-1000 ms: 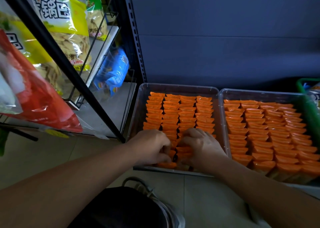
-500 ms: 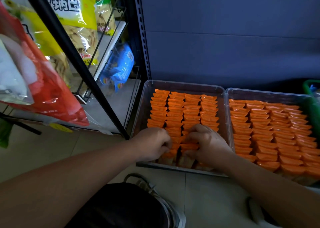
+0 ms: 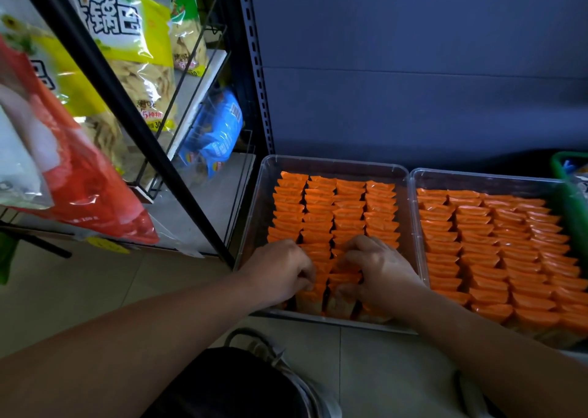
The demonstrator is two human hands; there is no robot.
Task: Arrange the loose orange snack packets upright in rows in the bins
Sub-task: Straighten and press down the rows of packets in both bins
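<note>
Two clear plastic bins stand side by side on the floor. The left bin holds several rows of upright orange snack packets. The right bin is packed with rows of the same orange packets. Both my hands are in the near part of the left bin. My left hand has its fingers curled on packets in the near left rows. My right hand grips packets in the near middle rows, fingers curled over their tops. The packets under my hands are mostly hidden.
A black wire rack at the left holds yellow, red and blue snack bags. A dark blue wall panel backs the bins. A green basket stands at the far right. My shoe and knee are just before the left bin.
Both hands have stayed on the near packets of the left bin, shifting slightly as they press the rows together. The view has moved a little closer.
</note>
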